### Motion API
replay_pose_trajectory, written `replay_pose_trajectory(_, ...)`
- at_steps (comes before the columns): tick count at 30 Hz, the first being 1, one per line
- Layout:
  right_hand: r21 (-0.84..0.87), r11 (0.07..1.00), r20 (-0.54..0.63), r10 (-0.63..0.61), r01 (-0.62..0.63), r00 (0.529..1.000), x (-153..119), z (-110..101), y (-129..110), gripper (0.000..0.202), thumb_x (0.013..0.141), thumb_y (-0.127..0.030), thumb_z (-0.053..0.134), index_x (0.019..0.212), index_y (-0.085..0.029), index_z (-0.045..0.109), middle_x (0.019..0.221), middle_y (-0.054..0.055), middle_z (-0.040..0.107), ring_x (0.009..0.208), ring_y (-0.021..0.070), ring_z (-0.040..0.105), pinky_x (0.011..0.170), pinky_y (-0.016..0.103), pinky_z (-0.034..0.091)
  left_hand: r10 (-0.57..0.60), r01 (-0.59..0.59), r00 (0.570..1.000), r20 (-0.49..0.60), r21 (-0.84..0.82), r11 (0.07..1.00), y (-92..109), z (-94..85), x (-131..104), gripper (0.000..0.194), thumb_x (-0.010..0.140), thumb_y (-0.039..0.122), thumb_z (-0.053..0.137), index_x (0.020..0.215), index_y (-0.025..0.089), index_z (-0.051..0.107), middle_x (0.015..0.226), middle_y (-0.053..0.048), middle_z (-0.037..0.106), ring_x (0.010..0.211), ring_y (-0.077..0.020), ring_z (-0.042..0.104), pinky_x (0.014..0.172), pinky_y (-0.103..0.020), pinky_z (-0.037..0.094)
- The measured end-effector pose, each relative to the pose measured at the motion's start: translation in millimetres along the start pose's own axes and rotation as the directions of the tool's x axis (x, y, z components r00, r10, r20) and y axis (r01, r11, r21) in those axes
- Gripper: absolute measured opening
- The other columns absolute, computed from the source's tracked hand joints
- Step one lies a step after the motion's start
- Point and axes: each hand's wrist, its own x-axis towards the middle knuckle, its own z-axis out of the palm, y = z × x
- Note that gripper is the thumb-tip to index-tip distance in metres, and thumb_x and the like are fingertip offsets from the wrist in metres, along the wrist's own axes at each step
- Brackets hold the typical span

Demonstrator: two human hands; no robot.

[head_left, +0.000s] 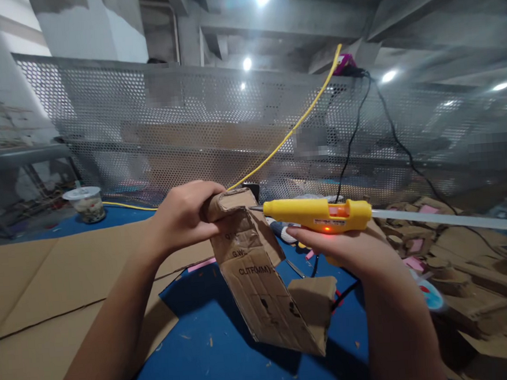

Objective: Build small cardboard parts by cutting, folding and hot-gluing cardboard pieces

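My left hand (189,212) grips the upper end of a folded cardboard piece (260,288) printed with black lettering, which stands tilted above the blue table. In my right hand (348,244) is a yellow hot glue gun (311,214), its orange light lit. The gun's metal nozzle touches or nearly touches the edge of the cardboard by my left fingers; I cannot tell which. A long translucent glue stick (446,218) runs out of the gun's rear to the right. The fingers of my right hand are partly hidden behind the gun.
Large flat cardboard sheets (68,266) cover the left side of the blue table (204,355). Cardboard scraps (468,279) are heaped at the right. A lidded plastic cup (85,204) stands at the back left. A yellow cable (293,130) and black cords hang before the perforated metal screen (213,112).
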Motion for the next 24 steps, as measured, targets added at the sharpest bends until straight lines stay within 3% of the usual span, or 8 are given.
replay_pose_trajectory(5,0.052,0.996,0.041,0.072,-0.074,0.997,-2,-2,-1,0.019,0.063,-0.04,0.08,0.068,-0.023,0.071,0.066,0.002,0.073,0.071,0.0261,0.073,0.067,0.036,0.063,-0.019,0.019,1.0,0.018,-0.031,0.999,1,-7.8,0,0.021,0.078,0.029,0.065,0.096,0.018,0.064,0.091,-0.005,0.074,0.079,-0.0183,0.068,0.068,-0.026,0.049)
replay_pose_trajectory(10,0.039,0.998,0.07,0.045,-0.047,0.997,-9,-1,-5,0.022,0.067,-0.04,0.078,0.059,-0.023,0.066,0.057,0.0,0.067,0.059,0.021,0.068,0.056,0.03,0.059,-0.055,0.057,0.997,0.059,-0.031,0.998,10,-14.8,-1,0.02,0.077,0.029,0.064,0.094,0.018,0.064,0.089,-0.005,0.074,0.077,-0.0183,0.067,0.066,-0.026,0.048)
replay_pose_trajectory(14,0.005,0.993,0.12,0.113,-0.114,0.986,-14,-3,-8,0.028,0.067,-0.046,0.077,0.061,-0.021,0.066,0.054,0.0,0.064,0.054,0.019,0.065,0.051,0.029,0.055,-0.088,0.092,0.992,0.087,-0.035,0.995,18,-23.8,-4,0.02,0.076,0.03,0.062,0.092,0.018,0.064,0.088,-0.004,0.073,0.077,-0.0183,0.066,0.065,-0.025,0.046)
replay_pose_trajectory(19,0.082,0.98,-0.025,0.183,-0.181,0.983,-14,-24,4,0.036,0.063,-0.049,0.082,0.081,-0.02,0.073,0.064,0.002,0.07,0.061,0.0206,0.068,0.052,0.029,0.054,-0.219,0.22,0.971,0.101,-0.004,0.975,11,-48.7,6,0.015,0.068,0.032,0.062,0.072,0.018,0.061,0.061,0.002,0.059,0.057,-0.0128,0.052,0.051,-0.023,0.035)
replay_pose_trajectory(22,0.182,0.971,-0.097,0.172,-0.153,0.98,-16,-44,10,0.034,0.061,-0.047,0.085,0.078,-0.02,0.073,0.065,0.001,0.069,0.059,0.0181,0.066,0.053,0.028,0.054,-0.31,0.309,0.942,0.128,0.022,0.951,-1,-69.7,24,0.017,0.06,0.032,0.062,0.058,0.019,0.052,0.051,0.005,0.045,0.051,-0.0103,0.042,0.046,-0.022,0.029)
replay_pose_trajectory(24,0.264,0.953,-0.124,0.185,-0.147,0.975,-20,-56,9,0.029,0.06,-0.043,0.086,0.072,-0.021,0.072,0.066,0.001,0.069,0.059,0.0159,0.065,0.054,0.026,0.054,-0.33,0.332,0.926,0.183,0.016,0.943,-9,-85.7,36,0.019,0.059,0.033,0.062,0.055,0.018,0.052,0.051,0.005,0.044,0.052,-0.0094,0.041,0.045,-0.021,0.027)
